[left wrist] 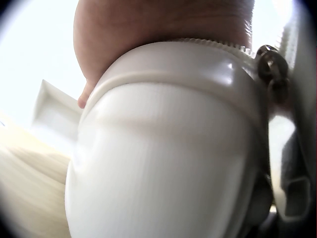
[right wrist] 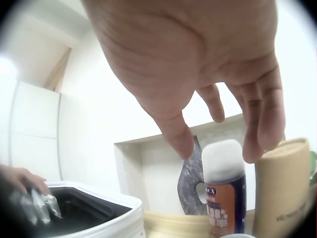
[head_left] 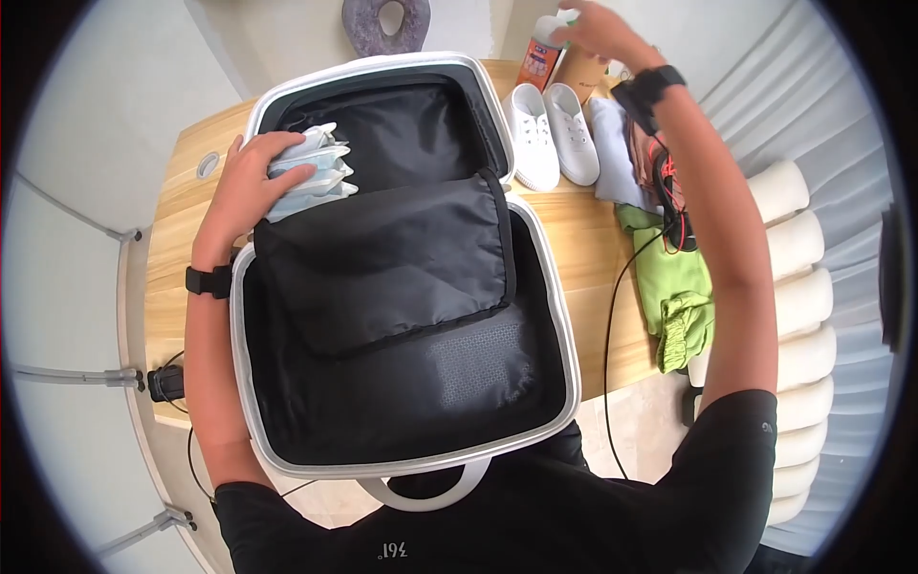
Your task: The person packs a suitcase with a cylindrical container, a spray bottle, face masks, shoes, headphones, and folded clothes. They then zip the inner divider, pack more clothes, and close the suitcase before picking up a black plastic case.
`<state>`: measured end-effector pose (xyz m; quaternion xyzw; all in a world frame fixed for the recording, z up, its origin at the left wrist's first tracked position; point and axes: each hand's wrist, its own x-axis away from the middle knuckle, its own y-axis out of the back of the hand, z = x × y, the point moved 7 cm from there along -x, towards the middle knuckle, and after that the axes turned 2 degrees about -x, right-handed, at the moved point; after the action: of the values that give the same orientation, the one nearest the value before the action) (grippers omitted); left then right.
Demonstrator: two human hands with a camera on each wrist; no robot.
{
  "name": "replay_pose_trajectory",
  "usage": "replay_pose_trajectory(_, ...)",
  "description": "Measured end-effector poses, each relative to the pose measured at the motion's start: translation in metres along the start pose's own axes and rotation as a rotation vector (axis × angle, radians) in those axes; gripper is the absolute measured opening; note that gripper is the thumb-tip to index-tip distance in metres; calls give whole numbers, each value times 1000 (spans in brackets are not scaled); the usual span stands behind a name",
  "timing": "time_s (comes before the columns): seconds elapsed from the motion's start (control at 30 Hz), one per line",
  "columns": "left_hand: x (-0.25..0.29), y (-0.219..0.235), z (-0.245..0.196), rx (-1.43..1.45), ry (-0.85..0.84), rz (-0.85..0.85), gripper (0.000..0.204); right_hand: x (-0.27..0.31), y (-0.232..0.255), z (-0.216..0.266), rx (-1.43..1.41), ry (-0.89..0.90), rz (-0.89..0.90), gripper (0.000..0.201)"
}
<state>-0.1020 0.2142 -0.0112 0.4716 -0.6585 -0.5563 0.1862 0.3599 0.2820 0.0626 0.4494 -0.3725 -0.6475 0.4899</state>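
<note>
My left hand (head_left: pixel 244 187) holds a bundle of pale blue and white soft packets (head_left: pixel 314 177) at the left of the open suitcase (head_left: pixel 574 368), where its two halves meet. Thumb and fingers lie over the bundle. Beyond the suitcase, my right hand (right wrist: pixel 198 64) hovers over an orange-and-purple can with a white cap (right wrist: pixel 225 186), its fingers spread and bent downward around the cap's level. A tan cardboard cylinder (right wrist: pixel 282 188) stands right beside the can, close under the fingertips. Inside the suitcase, a black fabric divider (head_left: pixel 392 258) covers the middle.
White sneakers (head_left: pixel 555 134) stand right of the suitcase on the wooden table (head_left: pixel 583 239). Folded clothes, including green ones (head_left: pixel 674 287), and a black-and-red shoe (head_left: pixel 674 201) lie along the right edge. A grey neck pillow (head_left: pixel 387 24) sits at the back. A black cable hangs at right.
</note>
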Motion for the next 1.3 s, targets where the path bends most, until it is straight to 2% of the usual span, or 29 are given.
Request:
replay_pose_trajectory(0.07, -1, 1, 3, -18, 13, 2, 44, 6, -14, 15, 41, -60, 109, 70)
replay_pose_trajectory(0.1, -1, -2, 3, 3, -20, -11, 43, 0, -23, 10, 34, -45, 106, 70)
replay_pose_trajectory(0.17, 1, -2, 8, 5, -66, -27, 44, -22, -38, 7, 133, 127, -54, 69)
replay_pose_trajectory(0.2, 1, -2, 14, -16, -36, -36, 44, -16, -34, 19, 156, 124, -37, 64)
replay_pose_trajectory(0.27, 1, -6, 16, 34, -68, -34, 45, -29, -37, 13, 157, 156, -62, 61)
replay_pose_trajectory(0.37, 2, -6, 16, 26, -50, -37, 44, -21, 7, 44, 154, 229, -147, 62)
replay_pose_trajectory(0.43, 3, -6, 15, 20, -35, -48, 43, 7, 59, 84, 43, 259, -392, 64)
replay_pose_trajectory(0.47, 4, -5, 13, 13, -38, -55, 42, 39, 84, 122, -202, 387, -579, 35)
replay_pose_trajectory(0.53, 5, -4, 14, 31, -35, -48, 43, 36, 61, 148, -371, 234, -239, 40)
replay_pose_trajectory(0.6, 4, -6, 16, 20, -40, -44, 45, 30, 7, 166, -524, 319, -30, 65)
replay_pose_trajectory(0.67, 4, -7, 16, 16, -43, -46, 46, 41, -48, 199, -625, 257, 222, 65)
replay_pose_trajectory(0.73, 5, -6, 17, 8, -35, -49, 48, 39, -104, 208, -741, 200, 306, 62)
replay_pose_trajectory(0.77, 6, -6, 17, -8, -23, -45, 49, 35, -119, 209, -744, 210, 310, 62)
replay_pose_trajectory(0.83, 7, -7, 19, -31, -15, -31, 52, 28, -135, 204, -943, 75, 269, 59)
replay_pose_trajectory(0.87, 8, -5, 20, -34, -6, -35, 52, 24, -138, 202, -944, 83, 277, 59)
replay_pose_trajectory(0.93, 9, -6, 18, -12, -46, 7, 51, 23, -143, 194, -951, -38, 348, 64)
replay_pose_trajectory(1.0, 8, -6, 18, -8, -50, 3, 48, 26, -144, 193, -956, -50, 347, 67)
replay_pose_trajectory(1.07, 7, -8, 20, -23, -52, -28, 46, 30, -144, 203, -877, 68, 406, 65)
replay_pose_trajectory(1.1, 7, -7, 19, -23, -51, -23, 46, 30, -151, 205, -880, 64, 409, 65)
replay_pose_trajectory(1.2, 6, -7, 18, -11, -14, 4, 43, 30, -185, 221, -1002, 140, 500, 61)
replay_pose_trajectory(1.27, 7, -3, 16, 14, -59, -40, 42, 27, -205, 233, -879, 302, 556, 59)
replay_pose_trajectory(1.3, 8, -5, 15, 13, -61, -33, 42, 24, -198, 245, -654, 557, 378, 52)
